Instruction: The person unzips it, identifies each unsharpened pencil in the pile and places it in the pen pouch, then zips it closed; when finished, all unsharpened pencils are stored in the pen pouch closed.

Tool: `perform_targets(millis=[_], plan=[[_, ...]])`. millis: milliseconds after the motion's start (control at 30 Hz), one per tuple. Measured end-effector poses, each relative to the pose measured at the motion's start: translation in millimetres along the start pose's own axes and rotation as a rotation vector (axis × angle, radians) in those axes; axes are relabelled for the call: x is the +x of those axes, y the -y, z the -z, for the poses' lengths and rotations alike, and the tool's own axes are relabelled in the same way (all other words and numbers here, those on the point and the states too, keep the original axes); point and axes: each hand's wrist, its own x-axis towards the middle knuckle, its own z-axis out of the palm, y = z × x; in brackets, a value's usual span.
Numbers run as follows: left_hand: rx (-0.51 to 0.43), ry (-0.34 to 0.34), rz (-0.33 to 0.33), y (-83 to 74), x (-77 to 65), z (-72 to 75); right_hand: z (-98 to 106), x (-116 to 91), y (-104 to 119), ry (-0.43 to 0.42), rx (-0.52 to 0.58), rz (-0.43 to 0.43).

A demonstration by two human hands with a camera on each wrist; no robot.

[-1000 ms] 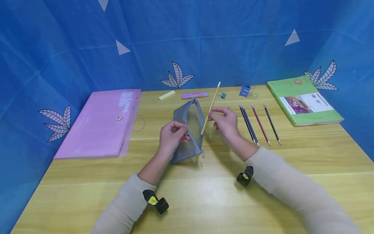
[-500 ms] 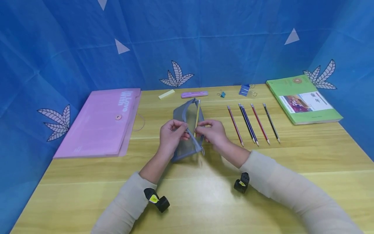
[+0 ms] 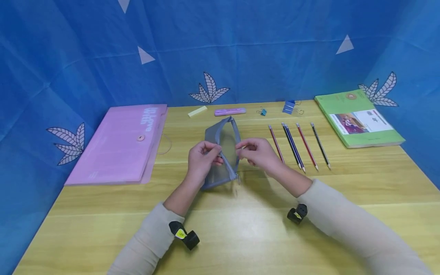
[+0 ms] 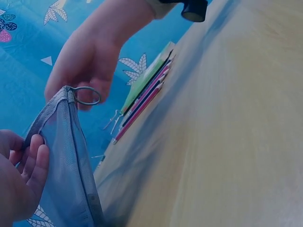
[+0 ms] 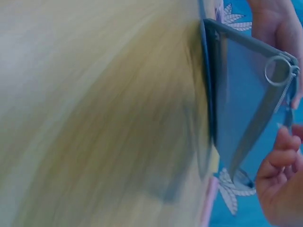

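My left hand (image 3: 202, 157) pinches one edge of a grey mesh zip pouch (image 3: 218, 178), whose mouth gapes to the right. In the left wrist view, thumb and fingers close on the rim, and a metal zipper ring (image 4: 87, 96) hangs at the pouch's top corner. My right hand (image 3: 260, 154) is at the other edge of the mouth, fingers loosely bent and no pencil between them. The right wrist view has these fingers just off the zipper strip (image 5: 258, 127). No yellow pencil shows now.
Several pencils (image 3: 307, 147) lie side by side right of the pouch. Behind are a pale yellow stick (image 3: 197, 111), a pink-purple case (image 3: 230, 111), and teal and blue binder clips (image 3: 288, 107). A pink folder (image 3: 118, 145) lies left, a green book (image 3: 357, 118) right.
My right hand brought the yellow pencil into the pouch's mouth, and it has gone from sight. That hand has since drawn back slightly right. My left hand has held the rim throughout.
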Motion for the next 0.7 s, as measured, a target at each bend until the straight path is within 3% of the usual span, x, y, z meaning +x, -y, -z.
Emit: perform_targets(millis=[200,333,467,700], plan=[[-0.034,-0.007,-0.001,4.3,3.0,3.0,8,-28,-2,0.131,-0.417,0.192],[-0.050,-0.013,-0.001,1.3,2.1,2.3,2,-44,-6,0.132,-0.621,0.262],[-0.058,-0.035,0.004,-2.3,0.9,0.2,-7,-51,-12,0.084,-0.659,0.317],[-0.093,-0.048,0.004,-0.4,0.2,0.5,-7,-53,-11,0.067,-0.544,0.406]])
